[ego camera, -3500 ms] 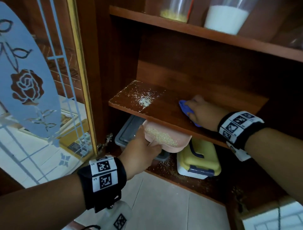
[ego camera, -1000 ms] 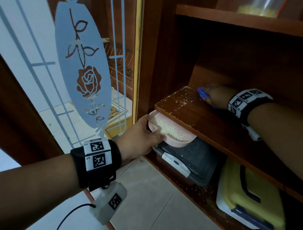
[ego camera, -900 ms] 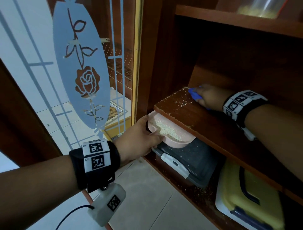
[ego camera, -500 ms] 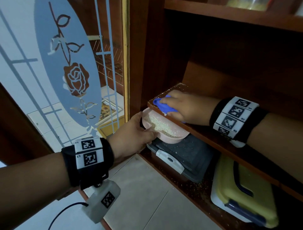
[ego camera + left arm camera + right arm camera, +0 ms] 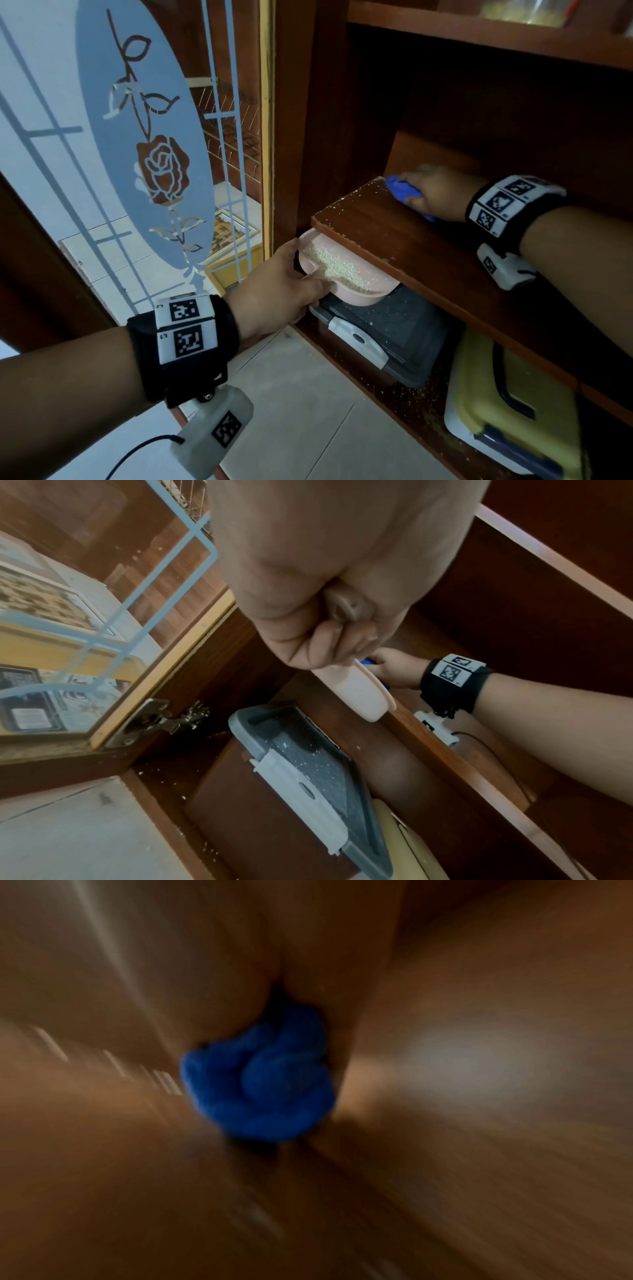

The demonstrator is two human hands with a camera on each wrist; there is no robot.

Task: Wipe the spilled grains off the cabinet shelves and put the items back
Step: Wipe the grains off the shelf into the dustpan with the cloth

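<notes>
Pale grains (image 5: 337, 266) heaped in pink tray (image 5: 359, 294) under wooden shelf (image 5: 411, 246)

A dark red-brown wooden cabinet (image 5: 335, 102) fills the right side, its inside dim toward the back. Its glass door (image 5: 102, 171) stands open at the left, with pale blue bars, a gold edge strip and a frosted oval bearing a rose (image 5: 162, 173). A metal hinge (image 5: 154, 721) joins door and frame. Below lies a pale tiled floor (image 5: 308, 411). Soft daylight comes through the glass.
</notes>
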